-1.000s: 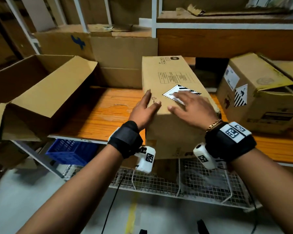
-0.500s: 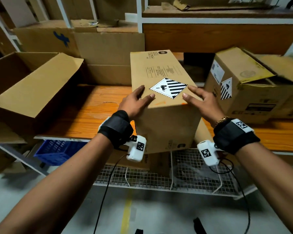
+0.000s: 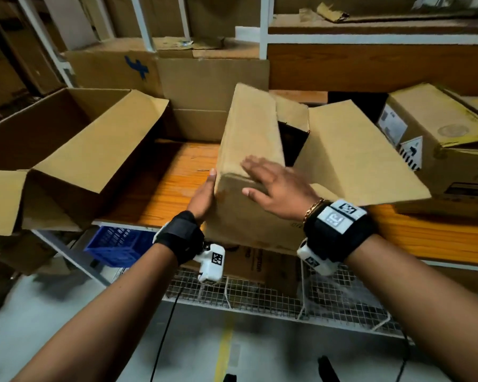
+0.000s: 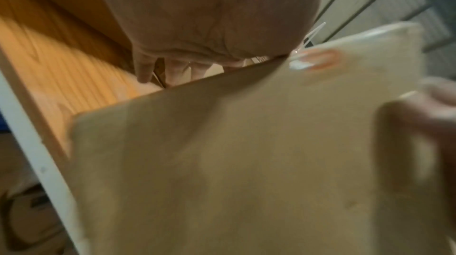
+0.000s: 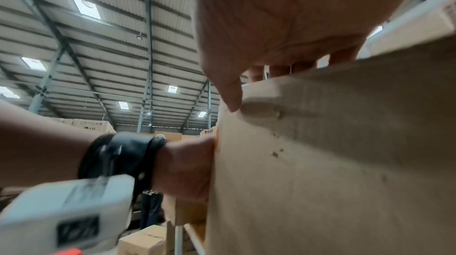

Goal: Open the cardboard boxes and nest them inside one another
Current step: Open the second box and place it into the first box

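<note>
We are standing at the orange wooden shelf, working on a tall plain brown cardboard box that is sitting near the shelf's front edge at the centre of the head view, tilted and blurred; its top is opening, with one long flap swinging out toward three o'clock, a small end flap rising at twelve o'clock, and the dark inside showing between them; our left hand is lying flat against the box's left side at nine o'clock, fingers straight, pressing rather than clutching; the left wrist view is showing that palm against the cardboard edge with the fingers extended; our right hand is resting across the box's near top corner, fingers spread and relaxed, grasping nothing; in the right wrist view the thumb tip is touching the cardboard, while the other fingers are reaching over the upper edge and we cannot tell how they are lying beyond it.

At nine o'clock a large open brown cardboard box is lying with its flaps spread; at three o'clock a labelled brown carton with a striped diamond sticker is standing just beside the swung flap; at seven o'clock, below the shelf, a blue plastic crate is showing; a white wire mesh rack is running beneath our wrists.
</note>
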